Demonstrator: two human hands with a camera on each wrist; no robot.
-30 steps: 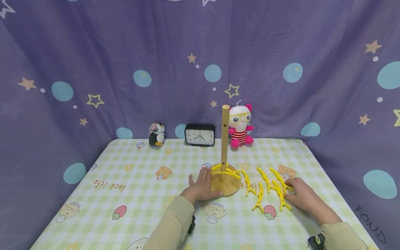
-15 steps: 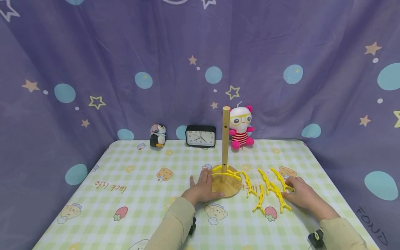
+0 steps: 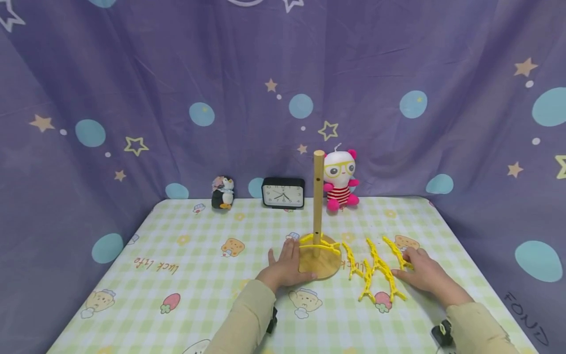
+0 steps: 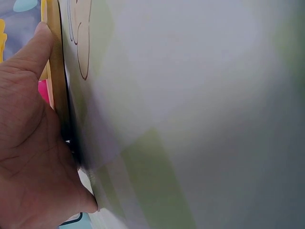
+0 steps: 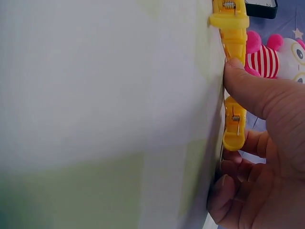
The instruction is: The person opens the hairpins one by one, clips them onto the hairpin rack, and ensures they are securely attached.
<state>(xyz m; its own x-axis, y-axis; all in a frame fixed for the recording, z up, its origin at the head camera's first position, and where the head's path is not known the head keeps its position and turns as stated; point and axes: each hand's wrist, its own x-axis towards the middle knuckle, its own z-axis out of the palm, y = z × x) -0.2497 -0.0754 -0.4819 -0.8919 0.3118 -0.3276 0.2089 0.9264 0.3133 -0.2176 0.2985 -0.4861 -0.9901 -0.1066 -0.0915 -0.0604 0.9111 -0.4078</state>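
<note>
My left hand (image 3: 285,265) rests at the left and front rim of a round wooden base (image 3: 322,268), its fingers extended and its thumb along the front. From this base rises a wooden post (image 3: 318,196) with small holes. Two curved yellow plastic arms lie around the foot of the post. To the right, my right hand (image 3: 422,270) is low over the table, beside several yellow arms with spring clips. Its thumb (image 5: 252,90) touches a front curved yellow arm (image 3: 391,282), and its fingers are at a farther yellow arm (image 3: 395,248). A spring clip (image 5: 234,126) shows close beyond the thumb.
At the table's back edge stand a penguin toy (image 3: 223,192), a black alarm clock (image 3: 283,192) and a pink and white plush (image 3: 339,177). A checked cloth (image 3: 199,295) covers the table. Behind it hangs a purple curtain (image 3: 247,73).
My right thumb has moved left, and the front yellow arm has slid left with it, toward the other arms. My left hand stays at the wooden base.
</note>
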